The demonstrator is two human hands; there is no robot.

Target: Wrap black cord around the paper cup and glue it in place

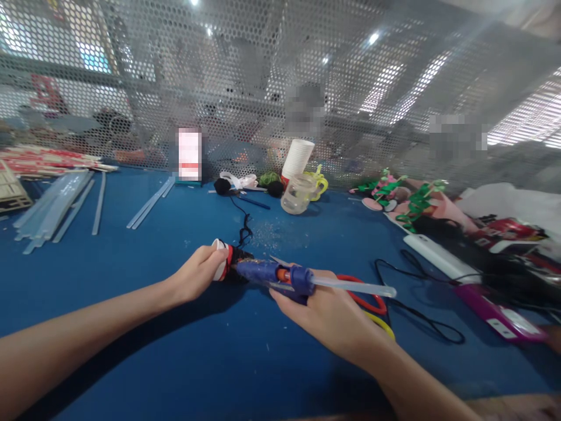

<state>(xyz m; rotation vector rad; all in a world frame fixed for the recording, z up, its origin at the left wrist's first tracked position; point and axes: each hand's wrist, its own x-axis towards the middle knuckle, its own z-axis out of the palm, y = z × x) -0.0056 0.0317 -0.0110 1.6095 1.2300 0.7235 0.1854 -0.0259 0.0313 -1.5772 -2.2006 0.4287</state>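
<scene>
My left hand (pixel 204 270) is closed around a white paper cup (pixel 218 275) lying on its side, with red and black yarn wound about it. In my right hand (pixel 326 313) is a blue hot glue gun (pixel 263 273), its nozzle end at the cup's black-wrapped part. A translucent glue stick (pixel 355 285) pokes out of the gun's back. Scissors with a red loop (pixel 368 301) and a yellow loop show by my right hand; whether the hand grips them too, I cannot tell. Black yarn (pixel 245 225) runs from the cup towards a black yarn ball (pixel 222 186).
Glue sticks (pixel 56 202) lie in a pile at the left. A lit phone (pixel 189 155) stands at the back beside stacked paper cups (pixel 298 158) and a clear plastic mug (pixel 295 196). To the right are a white-and-purple power strip (pixel 495 310), black cables and pipe-cleaner flowers (pixel 390 190).
</scene>
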